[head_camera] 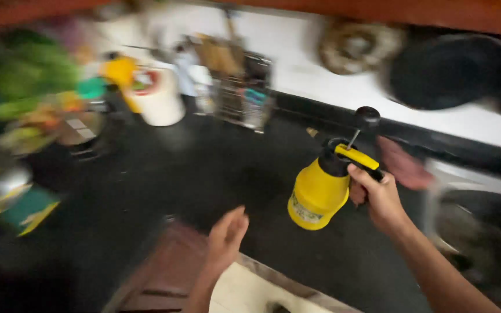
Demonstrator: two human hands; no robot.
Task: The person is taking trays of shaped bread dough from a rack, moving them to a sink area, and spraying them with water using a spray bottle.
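The right hand (378, 197) is closed around the handle of a yellow pump sprayer (320, 191), thumb lying along the yellow trigger bar, and carries it tilted in the air above the dark bench (204, 174), toward the bench's right end and not resting on it. The left hand (227, 235) is open and holds nothing, fingers together, hovering over the near edge of the bench just above a reddish-brown board (166, 269).

Beyond the sprayer, a pink cloth (404, 165) lies at the right end of the bench next to a steel sink (482, 232). Along the far edge stand a wire utensil rack (242, 93) and a white container (160, 95), with a heap of green vegetables (27, 72) toward the far left corner. A dark pan (450, 69) sits on the white ledge behind.

The picture is heavily blurred, so detail is uncertain. Judging from the grip, the main risk is the thumb pressing the trigger bar and sending spray over the bench or the food at the left. The bottle hangs from one hand only, at a slant; a loose hold could let it drop onto the bench or swing into the rack. If its black cap is not tight, the tilt could let liquid leak.
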